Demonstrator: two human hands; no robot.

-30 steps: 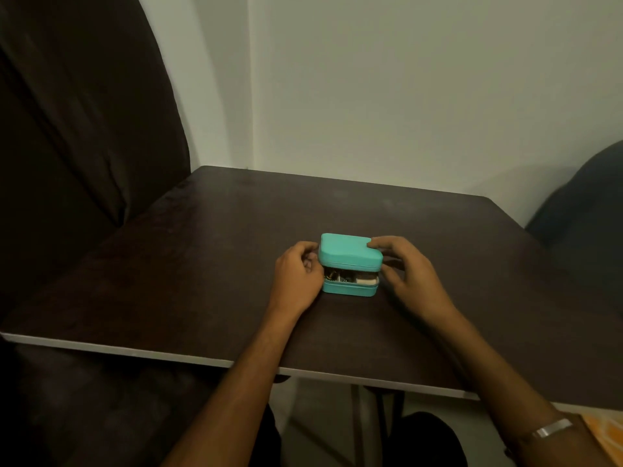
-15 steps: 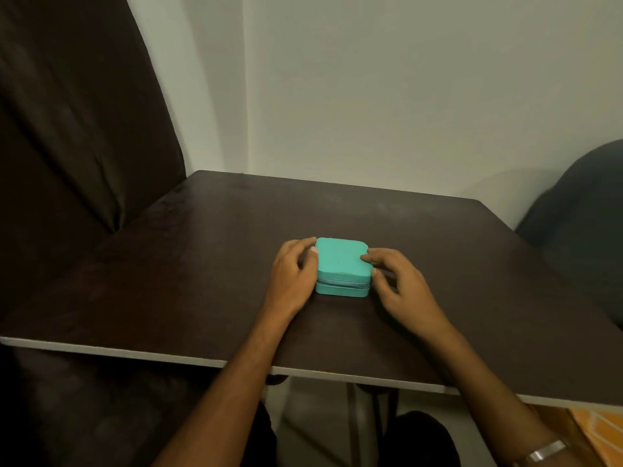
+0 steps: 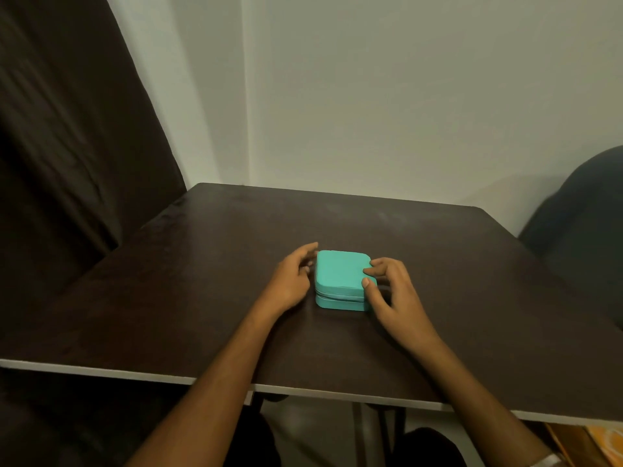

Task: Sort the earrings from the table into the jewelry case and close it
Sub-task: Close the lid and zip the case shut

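A teal jewelry case (image 3: 340,274) lies with its lid down in the middle of the dark table (image 3: 202,281). My left hand (image 3: 291,281) hovers just beside the case's left side with relaxed, spread fingers and holds nothing. My right hand (image 3: 391,298) is at the case's right edge, its thumb on the lid's front right corner and its curled fingertips on the lid's right rim. I see no earrings on the table, and the case's inside is hidden.
A dark curtain (image 3: 67,146) hangs along the table's left side. A dark chair back (image 3: 583,230) stands at the right. The table's white front edge (image 3: 135,374) runs near my body, and a pale wall is behind.
The lid, raised a second ago with earrings showing inside, has come down onto the case. My left hand has drawn slightly off the case's left side.
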